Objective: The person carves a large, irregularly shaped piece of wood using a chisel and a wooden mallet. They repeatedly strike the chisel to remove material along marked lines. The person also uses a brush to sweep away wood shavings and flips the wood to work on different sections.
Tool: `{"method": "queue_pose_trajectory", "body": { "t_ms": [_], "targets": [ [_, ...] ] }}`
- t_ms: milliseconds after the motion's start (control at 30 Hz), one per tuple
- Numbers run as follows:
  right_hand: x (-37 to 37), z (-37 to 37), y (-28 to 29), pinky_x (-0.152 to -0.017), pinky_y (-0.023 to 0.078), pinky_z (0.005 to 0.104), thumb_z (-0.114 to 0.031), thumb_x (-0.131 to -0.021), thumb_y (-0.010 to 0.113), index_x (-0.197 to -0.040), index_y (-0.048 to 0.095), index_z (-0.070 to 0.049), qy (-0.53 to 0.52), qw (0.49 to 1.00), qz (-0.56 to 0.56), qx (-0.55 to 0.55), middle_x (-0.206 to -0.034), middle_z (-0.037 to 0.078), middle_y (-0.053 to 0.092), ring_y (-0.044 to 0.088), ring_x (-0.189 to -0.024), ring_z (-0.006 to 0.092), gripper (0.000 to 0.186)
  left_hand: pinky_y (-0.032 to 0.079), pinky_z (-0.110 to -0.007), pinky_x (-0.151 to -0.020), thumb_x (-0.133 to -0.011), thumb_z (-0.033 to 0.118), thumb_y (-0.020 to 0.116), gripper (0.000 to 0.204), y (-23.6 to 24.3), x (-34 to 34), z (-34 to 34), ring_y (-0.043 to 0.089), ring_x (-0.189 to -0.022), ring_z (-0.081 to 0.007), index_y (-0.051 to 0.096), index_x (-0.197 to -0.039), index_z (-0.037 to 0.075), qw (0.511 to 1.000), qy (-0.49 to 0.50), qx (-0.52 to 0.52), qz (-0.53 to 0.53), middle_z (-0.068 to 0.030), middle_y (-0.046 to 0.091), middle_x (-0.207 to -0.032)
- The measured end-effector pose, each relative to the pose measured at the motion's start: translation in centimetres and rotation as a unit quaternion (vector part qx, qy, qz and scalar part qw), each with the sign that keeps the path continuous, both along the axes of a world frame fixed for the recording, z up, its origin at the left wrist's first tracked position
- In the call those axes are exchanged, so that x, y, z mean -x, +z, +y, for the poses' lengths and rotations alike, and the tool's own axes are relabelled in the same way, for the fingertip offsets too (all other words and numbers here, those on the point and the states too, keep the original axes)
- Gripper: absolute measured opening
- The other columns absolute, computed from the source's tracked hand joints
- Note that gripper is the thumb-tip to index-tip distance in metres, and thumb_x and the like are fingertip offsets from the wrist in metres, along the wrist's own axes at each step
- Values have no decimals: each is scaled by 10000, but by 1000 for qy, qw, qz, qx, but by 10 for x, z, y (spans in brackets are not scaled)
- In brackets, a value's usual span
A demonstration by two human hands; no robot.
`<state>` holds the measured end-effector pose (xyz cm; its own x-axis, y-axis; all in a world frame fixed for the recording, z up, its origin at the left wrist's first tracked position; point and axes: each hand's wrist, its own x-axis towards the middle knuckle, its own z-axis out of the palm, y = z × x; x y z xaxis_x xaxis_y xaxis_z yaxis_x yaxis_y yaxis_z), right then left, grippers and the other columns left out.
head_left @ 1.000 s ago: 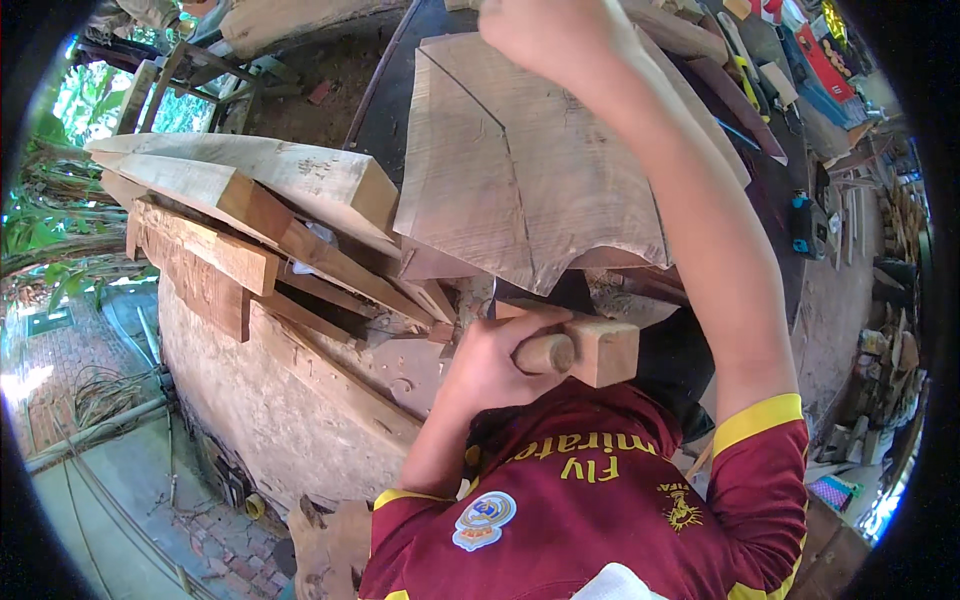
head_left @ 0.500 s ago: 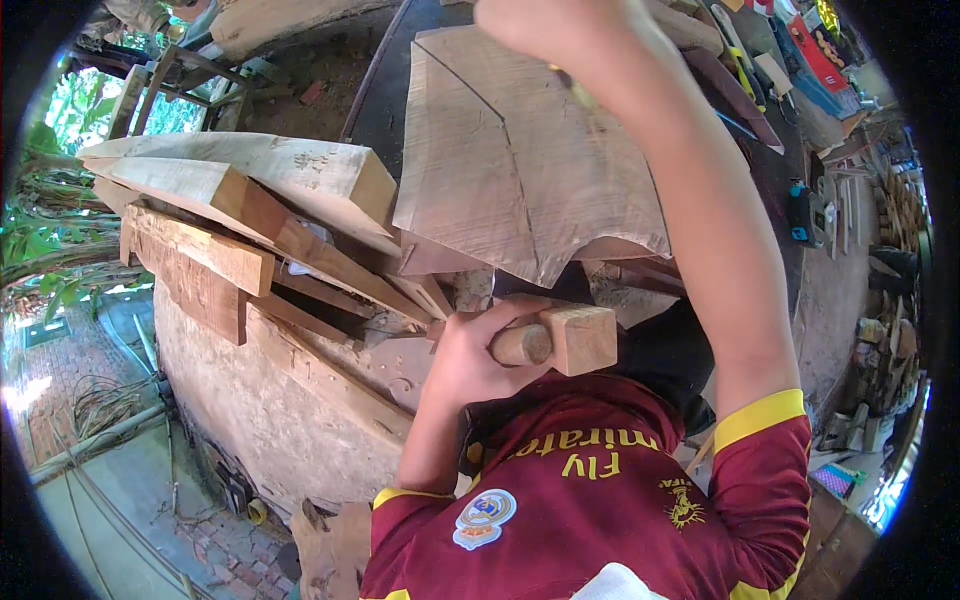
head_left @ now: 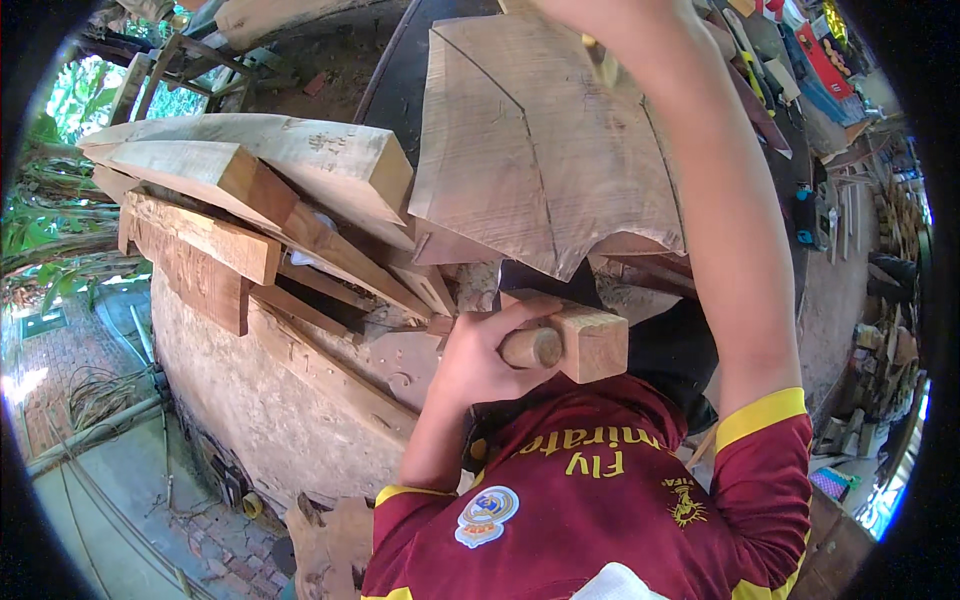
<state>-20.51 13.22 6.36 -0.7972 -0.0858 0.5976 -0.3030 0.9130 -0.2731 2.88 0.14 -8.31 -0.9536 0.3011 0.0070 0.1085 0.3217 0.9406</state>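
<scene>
My left hand (head_left: 475, 360) is closed round a short wooden cylinder (head_left: 532, 348), its end facing me, right against a square wooden block (head_left: 595, 352) near my body. Above them lies a wide pale wooden slab (head_left: 540, 150) with dark lines across it and an uneven front edge. My right hand (head_left: 610, 30) reaches over the slab's far right part to the top edge, where its fingers are cut off. A small yellowish item (head_left: 603, 62) shows just under it, too hidden to name.
Long thick timbers (head_left: 210, 170) and boards (head_left: 200, 270) are stacked at left over a pale worn surface (head_left: 230, 400). At right are assorted tools (head_left: 760, 85), a black-and-blue tool (head_left: 810, 215) and piles of wood offcuts (head_left: 880, 290). Plants and brick paving are beyond on the left.
My right hand has shifted right and slightly up, bringing the yellowish item into sight beneath it. My left hand still grips the cylinder, having moved slightly left, then back right.
</scene>
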Motion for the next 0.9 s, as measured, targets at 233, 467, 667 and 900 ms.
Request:
{"method": "queue_pose_trajectory", "body": {
  "t_ms": [233, 467, 667, 900],
  "targets": [
    [44, -12, -36, -498, 532, 355, -154, -872, 572, -773, 667, 60, 264, 859, -156, 410, -661, 187, 639, 658, -567, 211, 255, 532, -275, -773, -572, 141, 827, 499, 1, -1, 0, 700, -837, -188, 683, -1043, 58, 999, -2, 7, 48, -89, 710, -967],
    [19, 18, -12, -500, 511, 363, -95, -752, 650, -804, 681, 30, 59, 991, 50, 113, -615, 151, 625, 647, -562, 186, 138, 542, -285, -756, -561, 111, 821, 492, 2, -1, -2, 704, -838, -206, 684, -1030, 44, 1000, -6, -11, 20, -104, 709, -967],
    [21, 1, -16, -481, 497, 357, -75, -800, 627, -839, 687, 23, 137, 955, -177, 195, -617, 136, 620, 629, -522, 194, 121, 542, -282, -771, -570, 108, 818, 494, -2, -3, -2, 702, -862, -196, 679, -1039, 40, 1000, 1, -12, 20, -110, 705, -994],
    [33, 17, -26, -478, 474, 331, -89, -789, 587, -830, 700, 19, 183, 922, -27, 340, -568, 151, 611, 631, -510, 198, 162, 552, -324, -720, -588, 107, 805, 529, 0, -2, -6, 703, -824, -256, 657, -1096, 99, 999, 13, -4, 50, -117, 701, -872]
  ]
}}
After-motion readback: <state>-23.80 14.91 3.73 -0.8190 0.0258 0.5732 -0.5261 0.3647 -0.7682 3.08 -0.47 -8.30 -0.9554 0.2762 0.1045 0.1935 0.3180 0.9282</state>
